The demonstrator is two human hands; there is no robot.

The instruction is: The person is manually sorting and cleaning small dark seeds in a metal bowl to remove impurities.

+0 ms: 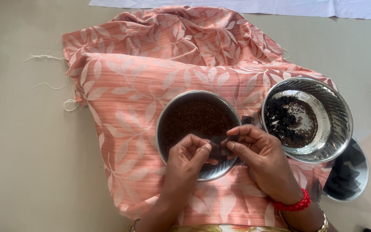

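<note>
A round steel plate (pixel 166 112) filled with fine dark brown seeds rests on a pink leaf-patterned cloth (pixel 125 90). Over its near rim, my left hand (pixel 190 157) and my right hand (pixel 258 154) meet, both pinching a small dark square piece (pixel 220 146) between fingertips. A red thread band and a metal bangle circle my right wrist. To the right stands a shiny steel bowl (pixel 338 111) holding small black balls and some loose seeds.
A second steel dish (pixel 363 172) with dark square pieces sits partly under the bowl at the right. The cloth lies on a beige floor (pixel 22 150), with loose white threads at its left edge. A white sheet (pixel 280 6) lies at the far edge.
</note>
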